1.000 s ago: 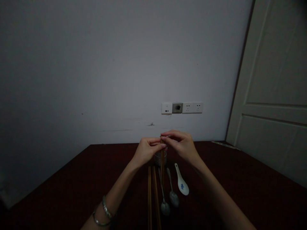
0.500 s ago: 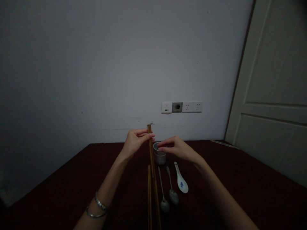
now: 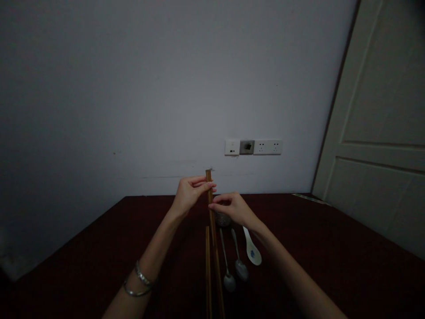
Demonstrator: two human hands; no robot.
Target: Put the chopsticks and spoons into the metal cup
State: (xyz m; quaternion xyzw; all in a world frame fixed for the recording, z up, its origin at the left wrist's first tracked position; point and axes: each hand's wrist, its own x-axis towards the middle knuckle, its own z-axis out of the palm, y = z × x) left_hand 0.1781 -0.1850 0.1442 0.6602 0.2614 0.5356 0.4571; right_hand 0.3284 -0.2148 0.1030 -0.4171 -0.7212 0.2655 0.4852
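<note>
My left hand [image 3: 190,195] pinches a pair of wooden chopsticks [image 3: 215,248] near their top end, tilted up off the table. Just below it, the thumb and fingertips of my right hand [image 3: 232,208] close on the same chopsticks. A second pair of chopsticks [image 3: 208,270] lies on the table to the left. Behind my right hand stands a small metal-looking cup [image 3: 222,220], mostly covered by the fingers. Two metal spoons, a smaller one [image 3: 229,282] and a larger one [image 3: 241,269], lie right of the chopsticks. Beside them rests a white soup spoon [image 3: 254,254] with a blue mark.
The dark red table [image 3: 133,230] meets a pale wall [image 3: 166,88] at its far edge. Sockets and a switch [image 3: 253,147] sit low on that wall. A panelled door [image 3: 381,110] stands at the right, and a flat strip [image 3: 310,199] lies at the table's back right.
My right hand has moved left from over the cup, and its fingertips have closed on the chopsticks. My left hand keeps its hold near the top.
</note>
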